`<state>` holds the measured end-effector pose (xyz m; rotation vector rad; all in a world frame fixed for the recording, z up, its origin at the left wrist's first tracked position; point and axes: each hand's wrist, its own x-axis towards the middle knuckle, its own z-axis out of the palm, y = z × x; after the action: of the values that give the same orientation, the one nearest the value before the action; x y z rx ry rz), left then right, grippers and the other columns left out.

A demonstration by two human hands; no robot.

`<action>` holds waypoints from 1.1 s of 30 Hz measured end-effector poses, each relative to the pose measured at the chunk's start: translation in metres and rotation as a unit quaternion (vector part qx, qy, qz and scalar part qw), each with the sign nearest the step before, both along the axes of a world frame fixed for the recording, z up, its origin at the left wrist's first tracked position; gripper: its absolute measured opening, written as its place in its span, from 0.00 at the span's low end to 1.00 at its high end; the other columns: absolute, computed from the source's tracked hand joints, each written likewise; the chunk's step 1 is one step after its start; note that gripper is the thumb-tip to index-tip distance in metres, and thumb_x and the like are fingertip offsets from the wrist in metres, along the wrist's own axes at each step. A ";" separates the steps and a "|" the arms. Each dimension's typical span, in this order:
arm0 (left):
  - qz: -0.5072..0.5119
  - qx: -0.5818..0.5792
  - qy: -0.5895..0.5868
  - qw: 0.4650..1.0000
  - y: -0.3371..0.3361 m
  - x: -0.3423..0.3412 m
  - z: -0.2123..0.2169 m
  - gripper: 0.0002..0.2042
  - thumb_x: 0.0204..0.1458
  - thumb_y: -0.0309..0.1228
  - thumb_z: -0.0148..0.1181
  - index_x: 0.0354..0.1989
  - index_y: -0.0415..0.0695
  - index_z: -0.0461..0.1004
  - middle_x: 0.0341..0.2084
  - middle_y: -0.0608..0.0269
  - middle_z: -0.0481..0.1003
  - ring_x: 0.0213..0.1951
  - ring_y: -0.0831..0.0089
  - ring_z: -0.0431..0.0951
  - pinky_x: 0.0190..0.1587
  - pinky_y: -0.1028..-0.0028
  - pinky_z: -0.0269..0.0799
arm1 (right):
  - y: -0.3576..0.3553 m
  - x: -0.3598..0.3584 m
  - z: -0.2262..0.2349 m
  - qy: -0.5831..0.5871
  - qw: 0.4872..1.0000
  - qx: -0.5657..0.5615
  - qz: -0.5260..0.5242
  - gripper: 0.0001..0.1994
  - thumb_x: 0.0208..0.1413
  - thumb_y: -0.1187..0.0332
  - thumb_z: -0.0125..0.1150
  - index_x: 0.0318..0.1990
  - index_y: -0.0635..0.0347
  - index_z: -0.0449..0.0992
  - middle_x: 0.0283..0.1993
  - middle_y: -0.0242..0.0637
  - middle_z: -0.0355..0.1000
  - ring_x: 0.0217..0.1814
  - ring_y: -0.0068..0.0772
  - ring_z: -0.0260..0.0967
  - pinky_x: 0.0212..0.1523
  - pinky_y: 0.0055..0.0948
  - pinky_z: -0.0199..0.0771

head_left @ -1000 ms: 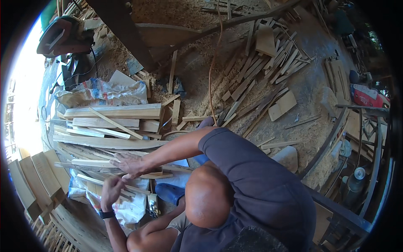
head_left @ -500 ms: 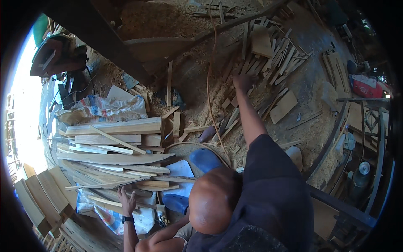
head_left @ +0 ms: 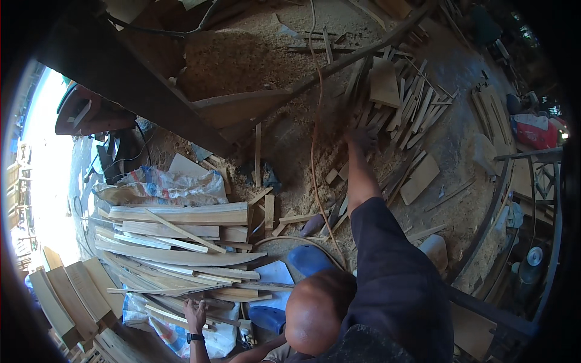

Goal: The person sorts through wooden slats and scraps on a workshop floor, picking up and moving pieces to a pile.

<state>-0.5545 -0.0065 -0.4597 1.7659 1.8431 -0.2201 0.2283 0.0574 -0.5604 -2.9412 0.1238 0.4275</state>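
My left hand (head_left: 195, 313), with a dark watch at the wrist, is at the near edge of a stack of cut boards (head_left: 181, 259). Its fingers look apart, close under a long thin wooden strip (head_left: 172, 291); I see nothing gripped. My right arm stretches far forward in a dark sleeve. At its end, my right hand (head_left: 363, 138) reaches down among scattered wood offcuts (head_left: 417, 115) and sawdust. Deep shadow hides those fingers and whatever they may touch. My bent knee (head_left: 315, 311) and blue clogs (head_left: 305, 260) show between my arms.
An orange-brown cable (head_left: 315, 139) runs across the sawdust-strewn floor. A dark beam (head_left: 139, 91) slants overhead at upper left. Crumpled white sacking (head_left: 166, 186) lies behind the boards, and curved planks (head_left: 66, 296) stand at left. A dark metal frame (head_left: 493, 311) crosses the right side.
The whole view has shifted, so the scene sits lower and further right. My left hand has drawn slightly nearer to me relative to the boards; my right hand stays among the offcuts.
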 end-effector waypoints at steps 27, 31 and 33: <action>0.063 -0.060 -0.108 0.990 -0.005 -0.008 -0.018 0.17 0.54 0.38 0.59 0.21 0.36 0.68 0.14 0.61 0.66 0.21 0.71 0.64 0.28 0.67 0.64 | -0.128 0.104 -0.009 0.087 0.881 0.462 -0.053 0.07 0.47 0.65 0.65 0.25 0.58 0.76 0.29 0.39 0.74 0.34 0.36 0.73 0.35 0.34 0.72; 0.094 -0.113 -0.068 0.987 -0.006 -0.004 0.004 0.20 0.56 0.41 0.58 0.20 0.36 0.69 0.14 0.60 0.68 0.21 0.74 0.65 0.27 0.67 0.64 | -0.118 0.013 0.025 0.142 0.807 0.563 -0.108 0.08 0.43 0.68 0.64 0.29 0.61 0.74 0.25 0.37 0.70 0.29 0.38 0.71 0.34 0.36 0.72; 0.082 -0.128 -0.077 0.985 -0.003 0.000 0.016 0.21 0.56 0.43 0.57 0.20 0.36 0.70 0.14 0.61 0.69 0.21 0.76 0.67 0.26 0.68 0.65 | -0.102 -0.058 0.064 0.232 0.728 0.633 -0.121 0.08 0.45 0.67 0.65 0.30 0.58 0.74 0.27 0.35 0.70 0.31 0.34 0.71 0.35 0.34 0.72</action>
<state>-0.5549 -0.0094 -0.4436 1.4105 1.7519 -0.2368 0.1701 -0.0450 -0.4969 -1.3992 0.1749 0.7803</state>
